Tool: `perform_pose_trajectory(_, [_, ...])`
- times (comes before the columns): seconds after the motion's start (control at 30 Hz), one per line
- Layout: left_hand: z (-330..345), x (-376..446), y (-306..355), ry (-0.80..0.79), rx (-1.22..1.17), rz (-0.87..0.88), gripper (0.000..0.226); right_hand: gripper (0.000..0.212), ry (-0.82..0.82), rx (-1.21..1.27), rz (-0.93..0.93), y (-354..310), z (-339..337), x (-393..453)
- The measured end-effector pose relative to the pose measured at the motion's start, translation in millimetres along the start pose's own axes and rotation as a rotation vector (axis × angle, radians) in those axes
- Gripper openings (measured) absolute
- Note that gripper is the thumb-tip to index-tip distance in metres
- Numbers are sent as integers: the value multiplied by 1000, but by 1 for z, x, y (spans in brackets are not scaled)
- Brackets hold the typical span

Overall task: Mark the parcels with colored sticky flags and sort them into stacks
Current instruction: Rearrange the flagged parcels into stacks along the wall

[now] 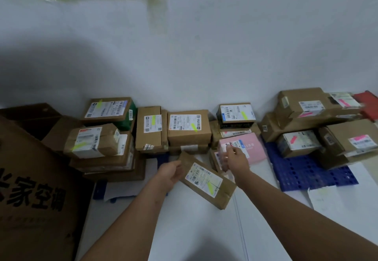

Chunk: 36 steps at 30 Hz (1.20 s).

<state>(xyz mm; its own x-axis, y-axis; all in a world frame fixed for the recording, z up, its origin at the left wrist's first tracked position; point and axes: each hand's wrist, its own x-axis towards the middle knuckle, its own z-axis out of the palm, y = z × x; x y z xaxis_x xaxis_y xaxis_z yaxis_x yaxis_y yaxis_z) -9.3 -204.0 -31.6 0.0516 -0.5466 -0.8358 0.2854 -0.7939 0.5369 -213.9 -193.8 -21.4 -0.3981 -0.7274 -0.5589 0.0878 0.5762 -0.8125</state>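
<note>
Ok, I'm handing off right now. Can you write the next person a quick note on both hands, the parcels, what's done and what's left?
Left hand: grips the left end of a flat brown parcel, already yellow-flagged.
Right hand: reaching to the pink parcel; its grip is blurred.
Done: yellow-flagged stacks along the wall left and centre; pink-flagged stack on the blue pallet at right.
Left: stack the held parcel with the yellows. No flag shows on the pink parcel.

Matt cardboard parcel (paper label), perforated plastic pallet.
</note>
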Motion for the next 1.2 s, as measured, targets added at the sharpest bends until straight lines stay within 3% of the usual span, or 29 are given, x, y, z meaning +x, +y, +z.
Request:
perform_pose_trajectory(0.1, [28,2,-1,-12,185,40,15,24,54,-99,-89,-5,-30,13])
perform_pose_trajectory(0.37, [114,7,24,-34,313,154,13,19,100,-200,-167,-31,-89,67])
perform_pose_trajectory(0.57, [159,22,43,36,445,272,13,31,77,-369,-224,-53,-111,106])
perform_pose_trajectory(0.87, [196,44,63,94,676,447,35,20,7,-622,-358,-66,-111,155])
perform_pose_trajectory(1.07, [207,61,72,75,1074,723,44,39,-119,-760,-451,-82,-108,172])
perform_pose_trajectory(1.2, [213,69,77,64,1243,789,62,46,-177,-749,-449,-85,-101,181])
